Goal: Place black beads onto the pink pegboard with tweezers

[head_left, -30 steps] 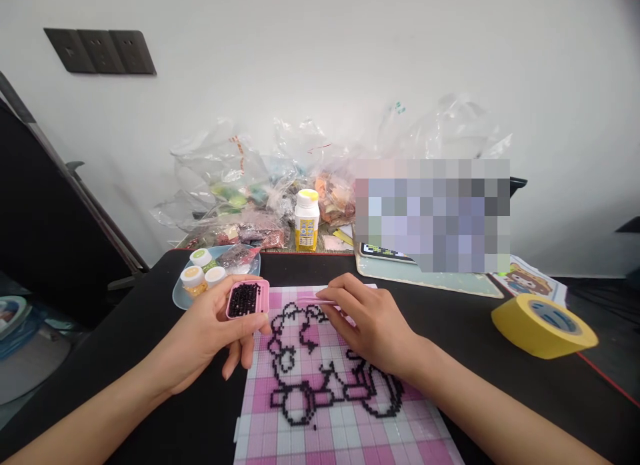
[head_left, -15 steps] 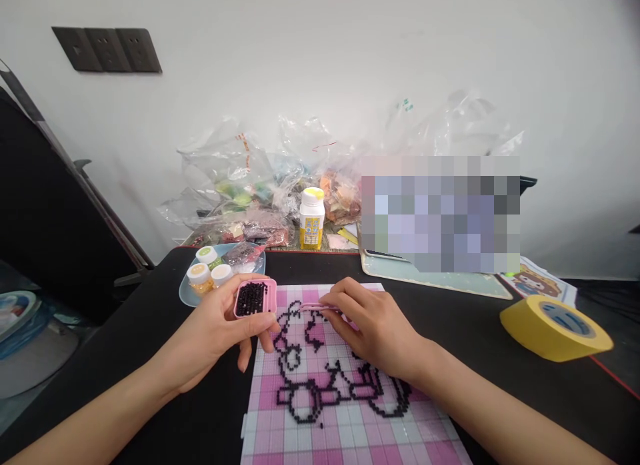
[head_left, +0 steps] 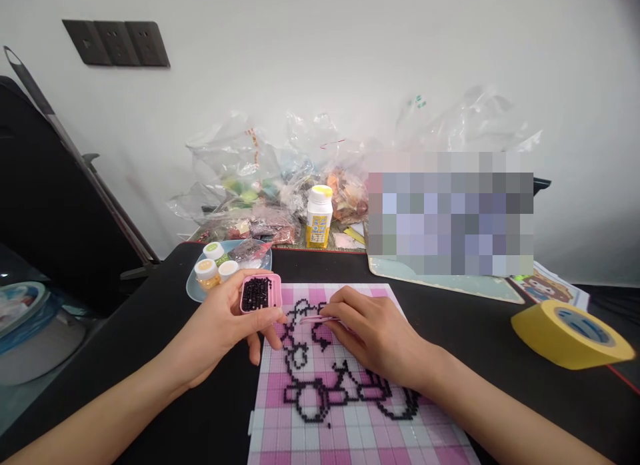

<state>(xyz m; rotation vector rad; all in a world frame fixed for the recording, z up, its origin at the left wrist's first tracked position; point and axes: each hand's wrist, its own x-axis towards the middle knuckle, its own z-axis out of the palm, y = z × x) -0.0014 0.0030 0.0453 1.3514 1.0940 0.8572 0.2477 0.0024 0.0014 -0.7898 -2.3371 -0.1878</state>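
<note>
My left hand (head_left: 225,315) grips a small pink tray (head_left: 275,293) filled with black beads (head_left: 257,294), held tilted over the upper left of the pegboard. In my right hand (head_left: 373,325) is a pair of pink tweezers (head_left: 313,319), their tips pointing left above the board. Whether a bead sits between the tips is too small to tell. Under both hands lies a pegboard (head_left: 350,435) with pink and white squares. Black beads on it form an outline (head_left: 310,402) of a figure, partly hidden by my right hand. One loose bead lies below the outline.
A blue plate (head_left: 192,282) with small jars (head_left: 207,270) and a bead bag is at left. Behind stand a white bottle (head_left: 319,218) and plastic bags (head_left: 240,158). Yellow tape (head_left: 545,338) lies at right near a pixelated area. A bin (head_left: 45,345) stands at lower left.
The whole view has shifted slightly, so things sit a little farther right. The tweezer tips are slightly lower on the board's outline. Both hands keep their hold.
</note>
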